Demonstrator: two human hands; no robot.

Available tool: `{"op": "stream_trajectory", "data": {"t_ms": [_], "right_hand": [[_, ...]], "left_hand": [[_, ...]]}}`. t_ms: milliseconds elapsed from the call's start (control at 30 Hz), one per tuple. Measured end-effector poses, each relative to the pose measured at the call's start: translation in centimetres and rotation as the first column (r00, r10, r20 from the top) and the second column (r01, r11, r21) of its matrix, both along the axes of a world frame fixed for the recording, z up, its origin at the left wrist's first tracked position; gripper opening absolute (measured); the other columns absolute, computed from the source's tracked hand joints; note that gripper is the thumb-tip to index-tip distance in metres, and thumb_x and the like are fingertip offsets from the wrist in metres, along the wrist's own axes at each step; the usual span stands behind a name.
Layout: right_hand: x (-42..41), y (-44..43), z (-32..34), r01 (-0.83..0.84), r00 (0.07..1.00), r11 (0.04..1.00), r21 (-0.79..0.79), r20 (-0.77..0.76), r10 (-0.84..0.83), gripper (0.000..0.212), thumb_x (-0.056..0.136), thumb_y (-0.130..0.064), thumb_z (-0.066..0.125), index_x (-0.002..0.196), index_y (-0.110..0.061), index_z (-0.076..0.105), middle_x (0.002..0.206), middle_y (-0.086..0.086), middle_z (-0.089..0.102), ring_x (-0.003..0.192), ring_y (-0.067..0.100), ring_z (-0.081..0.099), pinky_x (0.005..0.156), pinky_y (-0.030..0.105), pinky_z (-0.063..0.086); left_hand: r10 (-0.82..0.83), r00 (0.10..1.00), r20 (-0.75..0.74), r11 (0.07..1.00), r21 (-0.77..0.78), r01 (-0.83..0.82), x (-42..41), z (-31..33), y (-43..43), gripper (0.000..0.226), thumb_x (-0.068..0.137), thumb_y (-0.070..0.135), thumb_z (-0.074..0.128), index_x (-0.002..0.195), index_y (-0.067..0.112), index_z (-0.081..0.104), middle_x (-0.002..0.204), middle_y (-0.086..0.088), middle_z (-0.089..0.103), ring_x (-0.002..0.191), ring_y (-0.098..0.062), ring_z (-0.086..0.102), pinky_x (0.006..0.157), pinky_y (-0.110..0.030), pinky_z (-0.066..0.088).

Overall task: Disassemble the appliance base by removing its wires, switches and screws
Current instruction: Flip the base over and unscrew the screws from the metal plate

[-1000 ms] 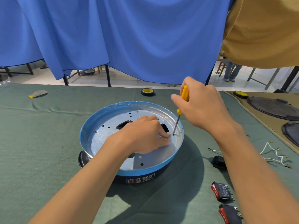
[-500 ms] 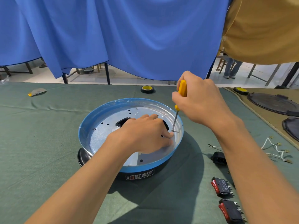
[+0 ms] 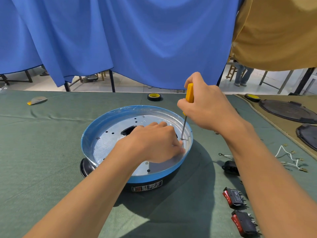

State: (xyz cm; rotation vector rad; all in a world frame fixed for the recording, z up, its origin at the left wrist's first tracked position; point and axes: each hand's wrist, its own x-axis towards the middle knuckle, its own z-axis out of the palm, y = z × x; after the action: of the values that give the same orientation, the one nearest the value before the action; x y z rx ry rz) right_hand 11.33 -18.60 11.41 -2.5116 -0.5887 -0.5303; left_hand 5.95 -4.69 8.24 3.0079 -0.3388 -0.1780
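While right hand (image 3: pixel 208 109) grips one yellow screwdriver (image 3: pixel 189 93) in the base (image 3: pixel 86 143), left hand (image 3: pixel 154 143) sits curled inside, grip unclear; two red switches (image 3: pixel 234 197), two tape rolls (image 3: pixel 154 97) nearby.

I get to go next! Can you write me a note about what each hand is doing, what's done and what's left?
Right hand grips the yellow screwdriver, tip on a screw near the right rim inside the appliance base.
Left hand rests on the metal plate beside that screw, fingers curled; whether it pinches anything is hidden.
Done: red switches, a black socket and white wires lie on the green cloth, at the right.
Left: get this screw out, then any others.
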Motion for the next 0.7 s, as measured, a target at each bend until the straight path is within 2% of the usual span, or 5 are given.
{"op": "stream_trajectory", "data": {"t_ms": [133,300,467,633,700], "right_hand": [[0.38,-0.01,-0.32,-0.067,0.997,0.998,-0.021,0.022,0.068,0.024,0.088,-0.028,0.053,0.108,-0.024,0.040,0.067,-0.002,0.046,0.067,0.024,0.050,0.062,0.037,0.041],[0.28,0.14,-0.55,-0.019,0.987,0.999,-0.044,0.156,0.026,0.035,0.089,-0.058,0.054,0.099,-0.026,0.045,0.075,0.000,0.054,0.076,0.030,0.056,0.067,0.043,0.050],[0.75,-0.24,-0.24,-0.009,0.990,1.000,-0.026,0.142,0.012,0.010,0.089,-0.029,0.051,0.095,-0.021,0.049,0.071,0.001,0.056,0.077,0.033,0.056,0.069,0.041,0.047],[0.62,-0.12,-0.38,0.097,0.980,0.995,-0.032,0.179,-0.090,0.031,0.095,-0.053,0.046,0.087,-0.022,0.045,0.073,0.004,0.052,0.078,0.033,0.052,0.063,0.038,0.038],[0.68,-0.19,-0.35,0.100,0.978,0.994,-0.046,0.186,-0.089,0.026,0.095,-0.046,0.050,0.090,-0.022,0.046,0.079,0.006,0.054,0.081,0.033,0.051,0.064,0.038,0.036]], "left_hand": [[-0.011,0.999,-0.032,1.000,-0.008,0.011,0.05,0.14,0.09,0.042,0.092,0.062,0.041,0.121,0.041,0.063,0.110,0.004,0.047,0.100,-0.021,0.041,0.081,-0.039,0.034],[-0.026,0.999,-0.043,0.999,-0.027,0.025,-0.03,0.25,0.17,0.041,0.093,0.061,0.042,0.123,0.043,0.062,0.108,0.007,0.046,0.101,-0.019,0.043,0.080,-0.038,0.034],[-0.024,0.998,-0.058,0.999,-0.031,0.022,0.09,0.38,0.28,0.040,0.093,0.061,0.042,0.120,0.041,0.065,0.111,0.004,0.049,0.103,-0.023,0.048,0.083,-0.040,0.041],[-0.029,0.997,-0.065,0.999,-0.040,0.026,0.05,0.42,0.37,0.041,0.092,0.061,0.042,0.121,0.042,0.064,0.114,0.003,0.050,0.105,-0.023,0.049,0.090,-0.044,0.044],[-0.035,0.998,-0.060,0.999,-0.037,0.033,0.10,0.43,0.37,0.041,0.093,0.061,0.042,0.122,0.042,0.064,0.115,0.003,0.051,0.104,-0.024,0.050,0.089,-0.044,0.045]]}}
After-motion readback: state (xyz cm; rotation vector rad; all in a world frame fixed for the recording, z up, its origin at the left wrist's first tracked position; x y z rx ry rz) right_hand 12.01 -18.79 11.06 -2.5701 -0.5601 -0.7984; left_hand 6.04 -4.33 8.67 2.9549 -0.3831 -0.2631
